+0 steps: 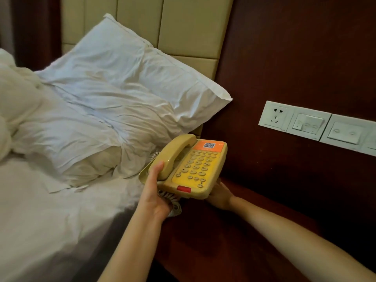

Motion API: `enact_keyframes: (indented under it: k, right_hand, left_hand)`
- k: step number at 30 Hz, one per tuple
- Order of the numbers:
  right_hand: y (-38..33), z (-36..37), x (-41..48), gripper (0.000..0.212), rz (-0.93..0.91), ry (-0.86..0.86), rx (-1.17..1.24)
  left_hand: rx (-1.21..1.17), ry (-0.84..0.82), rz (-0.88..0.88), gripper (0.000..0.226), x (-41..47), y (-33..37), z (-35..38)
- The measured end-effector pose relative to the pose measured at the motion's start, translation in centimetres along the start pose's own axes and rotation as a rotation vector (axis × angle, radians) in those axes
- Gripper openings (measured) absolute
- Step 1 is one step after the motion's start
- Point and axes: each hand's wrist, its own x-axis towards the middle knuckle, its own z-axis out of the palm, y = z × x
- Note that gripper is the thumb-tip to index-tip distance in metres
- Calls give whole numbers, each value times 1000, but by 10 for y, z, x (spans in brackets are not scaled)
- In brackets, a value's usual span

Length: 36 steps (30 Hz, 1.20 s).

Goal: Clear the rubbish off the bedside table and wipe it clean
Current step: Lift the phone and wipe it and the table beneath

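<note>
Held in both hands over the left edge of the dark red-brown bedside table (234, 241), right beside the bed: a yellow push-button telephone (195, 167), tilted, its near edge up off the surface. Handset (177, 153) seated in the cradle along the left side of the base. Orange label with a QR code (209, 145) at the far end of the keypad, red button (183, 188) on the near edge. Left hand (154, 192) grasping the near left corner of the telephone, thumb pressed over the lower end of the handset, fingers wrapped underneath. Right hand (220, 195) tucked beneath the near right corner, bearing the base; fingers hidden under it, so curled or flat cannot be told. Coiled cord (173, 200) bunched below the left hand, dangling by the table's left edge. On the dark wood wall (295, 47) behind the table's far edge, a white socket-and-switch panel (317, 127). To the left, a crumpled white pillow (122, 88) leaning on a padded beige headboard (183, 23), one corner jutting toward the wall above the telephone. Rumpled duvet (14, 98) at the far left, wrinkled white sheet (50, 220) across the mattress.
</note>
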Motion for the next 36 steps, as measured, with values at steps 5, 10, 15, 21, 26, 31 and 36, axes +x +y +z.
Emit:
enact_keyframes:
  k: [5, 10, 15, 21, 26, 31, 36]
  right_hand:
    - [37, -4, 23, 59, 292, -37, 1]
    - [56, -3, 22, 65, 455, -31, 46]
    - [79, -5, -7, 65, 504, -30, 43]
    - [106, -6, -53, 64, 542, -8, 16]
    - [130, -4, -95, 65, 612, -17, 24]
    - [146, -1, -120, 71, 727, -27, 26]
    - [140, 1, -113, 68, 740, 9, 21]
  left_hand:
    - [-1, -41, -18, 72, 4, 2, -9]
    - [-58, -88, -28, 64, 0, 13, -14]
    - [-77, -123, -28, 58, -6, 16, -11]
    - [-26, -142, -27, 57, -4, 13, -11]
    - [50, -180, -49, 83, -9, 2, -1]
    - [72, -139, -49, 55, -10, -2, 4]
    - [98, -124, -53, 66, -15, -1, 7]
